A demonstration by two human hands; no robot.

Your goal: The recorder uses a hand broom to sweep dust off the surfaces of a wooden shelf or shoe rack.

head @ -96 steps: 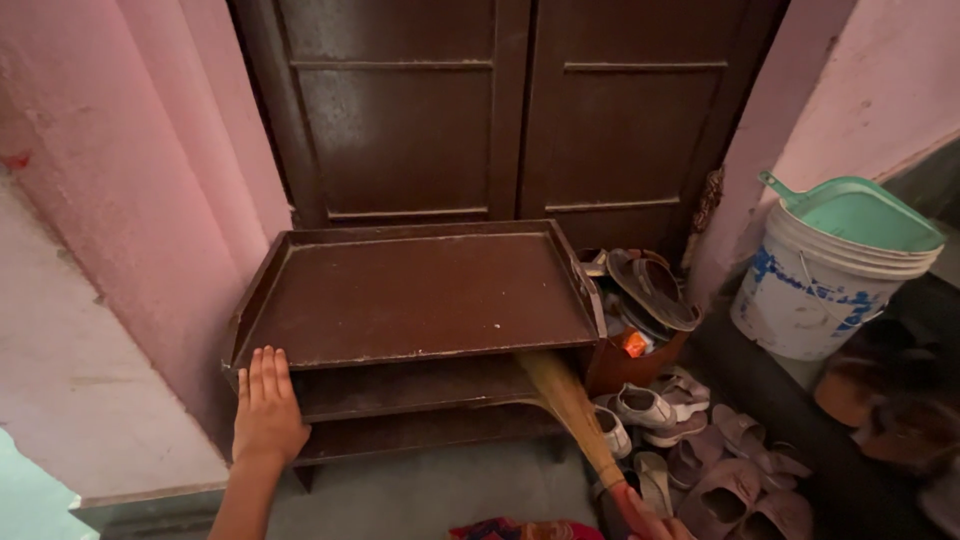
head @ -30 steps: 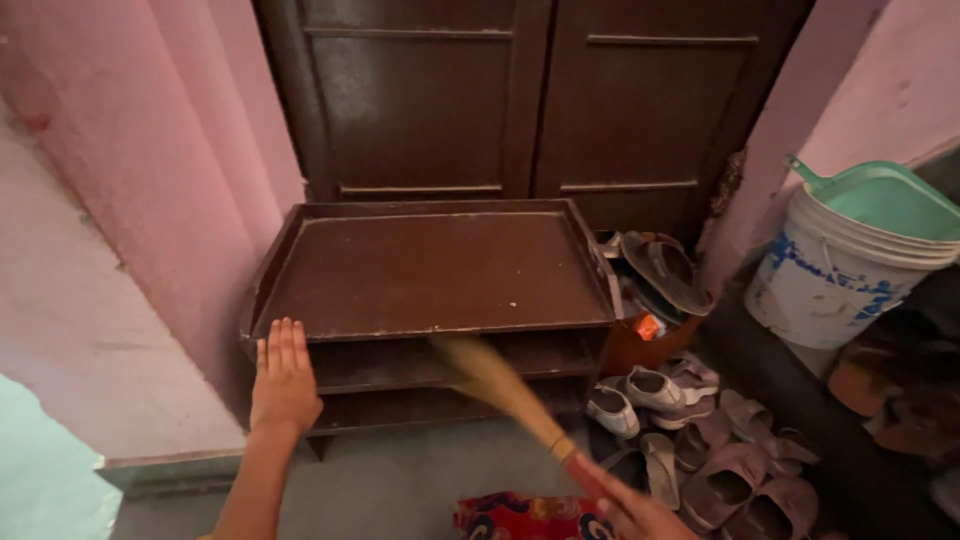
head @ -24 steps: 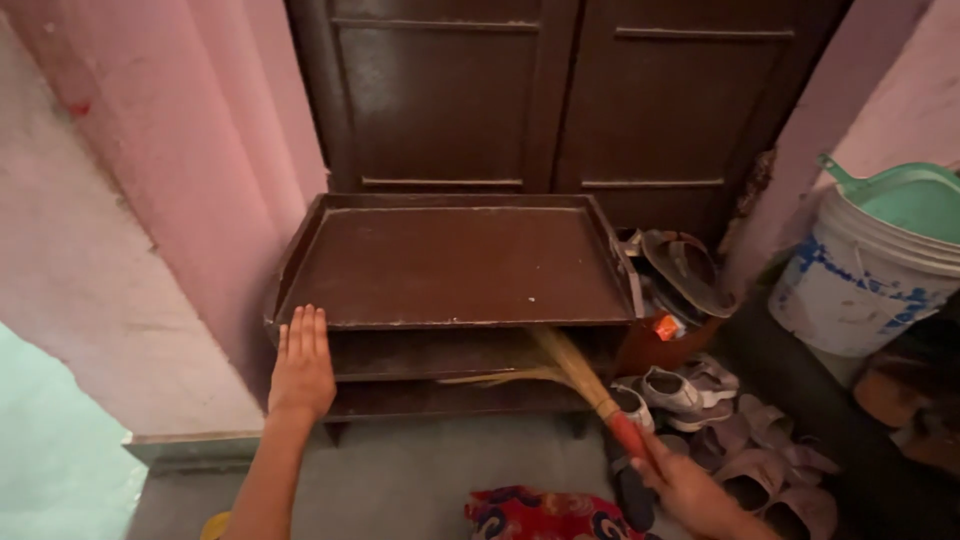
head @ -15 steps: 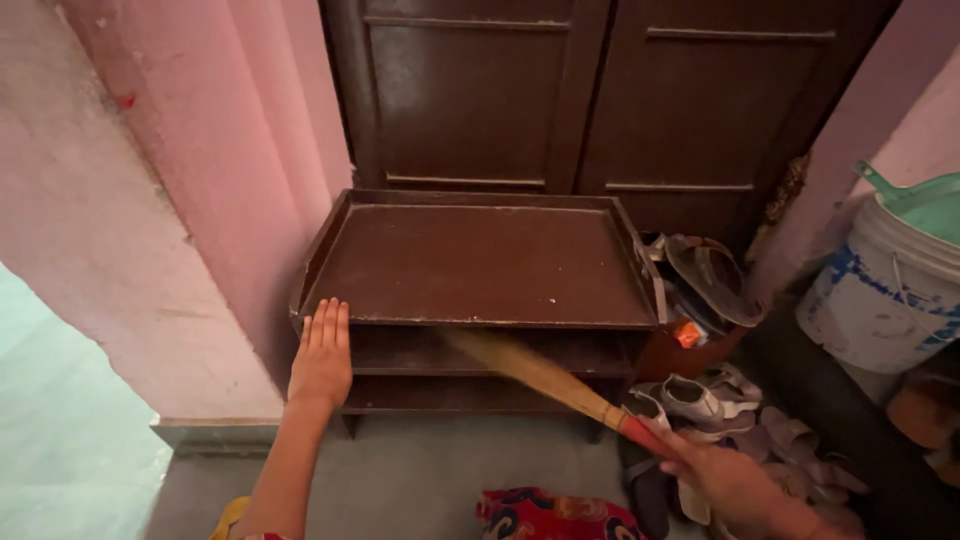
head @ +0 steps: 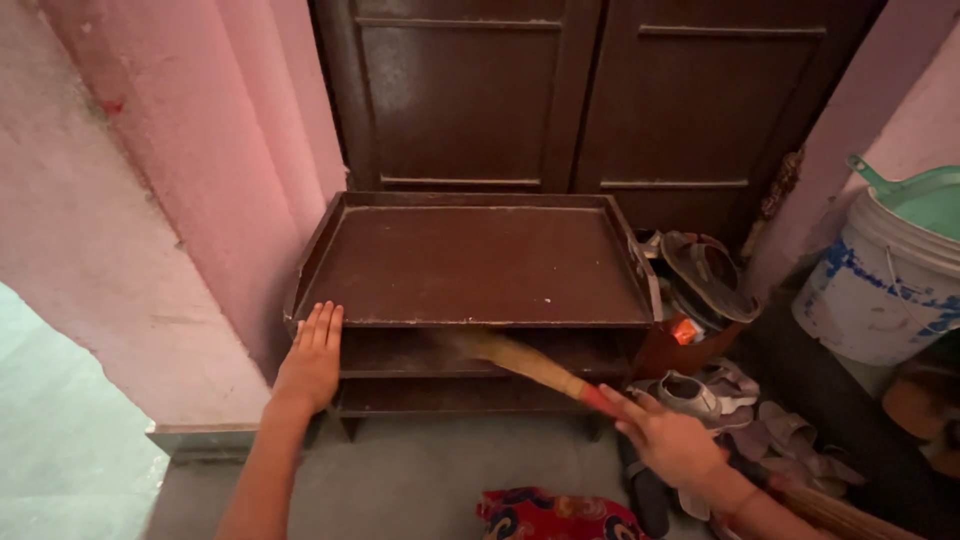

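we are sweeping the middle shelf of the dark brown wooden shoe rack [head: 470, 265]: our right hand [head: 665, 440] grips the straw broom [head: 520, 362], our left hand [head: 310, 360] lies flat and open on the rack's left end at centre frame. next, we judge, the bristles need drawing outward.

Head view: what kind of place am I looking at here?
Probably a home entryway or shoe corner: a low brown shoe rack stands before dark double doors, a heap of shoes and sandals lies beside it, and pink walls close it in.
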